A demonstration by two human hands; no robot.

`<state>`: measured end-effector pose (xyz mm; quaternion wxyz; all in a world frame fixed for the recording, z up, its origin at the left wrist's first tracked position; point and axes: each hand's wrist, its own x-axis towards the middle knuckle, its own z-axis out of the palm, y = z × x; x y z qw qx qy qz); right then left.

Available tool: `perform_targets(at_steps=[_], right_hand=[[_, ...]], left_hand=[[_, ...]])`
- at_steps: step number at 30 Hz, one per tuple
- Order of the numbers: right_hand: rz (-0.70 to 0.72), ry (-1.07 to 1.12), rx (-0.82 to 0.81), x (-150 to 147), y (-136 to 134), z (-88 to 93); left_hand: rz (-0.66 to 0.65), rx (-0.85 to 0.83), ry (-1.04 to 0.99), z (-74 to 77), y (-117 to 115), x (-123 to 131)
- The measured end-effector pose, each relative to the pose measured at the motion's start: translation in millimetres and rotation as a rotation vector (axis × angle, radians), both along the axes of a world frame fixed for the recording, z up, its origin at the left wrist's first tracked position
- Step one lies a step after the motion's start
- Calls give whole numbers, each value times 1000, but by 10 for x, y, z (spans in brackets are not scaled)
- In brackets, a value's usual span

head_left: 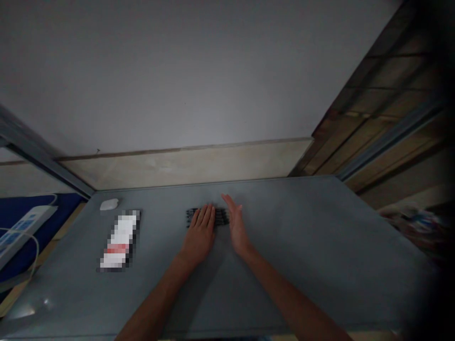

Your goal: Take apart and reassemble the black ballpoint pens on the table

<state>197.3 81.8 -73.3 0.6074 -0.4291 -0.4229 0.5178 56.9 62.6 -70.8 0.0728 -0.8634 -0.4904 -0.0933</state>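
At the far left, a white power strip (pixel 26 232) with blue sockets lies on a blue surface (pixel 70 206), a pale cable (pixel 37 253) looping across it. Next, a grey metal post (pixel 53 166) slants down to the back left corner of the grey table (pixel 302 237). On the tabletop near that corner sits a small white rounded case (pixel 109 204), and just nearer the person lies an oblong object (pixel 119 241), pixelated in white, red and black, too coarse to read. Around the middle, well apart from these, a row of slim black pens (pixel 221 217) lies side by side on the table, running left to right. The left hand (pixel 201 236) rests palm down across them, its fingers straight and close together, flat rather than gripping. The right hand (pixel 239 231) stands on edge at the pens' right ends, fingers outstretched and clasping nothing; whether it touches the tips I cannot tell. Behind rises a pale wall (pixel 177 85); farther right, another metal post (pixel 384 142) slants upward, with blurred clutter (pixel 415 227) beyond the table's edge
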Motion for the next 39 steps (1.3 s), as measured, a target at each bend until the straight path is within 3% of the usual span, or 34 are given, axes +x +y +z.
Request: perform_targets(at_steps=[12,39], right_hand=[[36,123,-42,-20,-20,53],[76,107,-45,65,20,73]], left_hand=[[-6,60,-61,-132,20,34],[-16,20,-71,-55,6,46]])
